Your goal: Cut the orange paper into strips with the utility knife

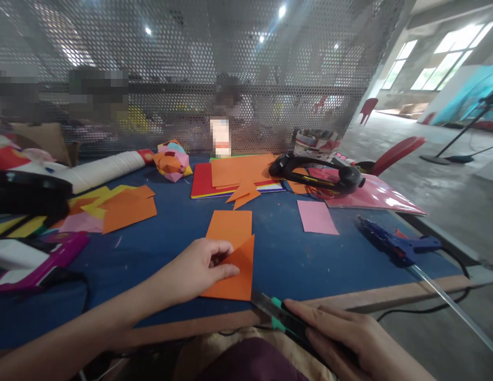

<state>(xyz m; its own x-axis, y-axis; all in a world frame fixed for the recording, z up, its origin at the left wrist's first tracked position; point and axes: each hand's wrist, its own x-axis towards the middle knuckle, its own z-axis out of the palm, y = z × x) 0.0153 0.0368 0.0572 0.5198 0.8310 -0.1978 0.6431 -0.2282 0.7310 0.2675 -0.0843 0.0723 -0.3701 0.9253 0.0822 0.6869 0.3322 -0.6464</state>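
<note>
- Now we see our left hand (198, 267) pressing flat on an orange paper sheet (232, 264) that lies on the blue tabletop (294, 254), near its front edge; the fingers hold down a folded triangular flap.
- Our right hand (349, 338) is closed around a utility knife (276, 312) with a green and black handle; the blade end is touching or just beside the lower right corner of the sheet.
- We judge the work as partly done: the sheet already has one diagonal fold, but we cannot see any cut along it yet, so the cutting seems to remain.
- The paper looks thin, matte and smooth, with sharp straight edges; the tabletop surface looks soft like felt, with a wooden border.
- More orange sheets (129, 209) and small triangles (244, 194) lie behind, and a pink rectangle (316, 217) is to the right, well apart from the hands.
- A blue glue gun (393, 244) of hard plastic lies near the right edge, with a clear stick at its back.
- A folded paper ball (172, 160) in many colours stands far back, by the perforated metal screen (190, 69).
</note>
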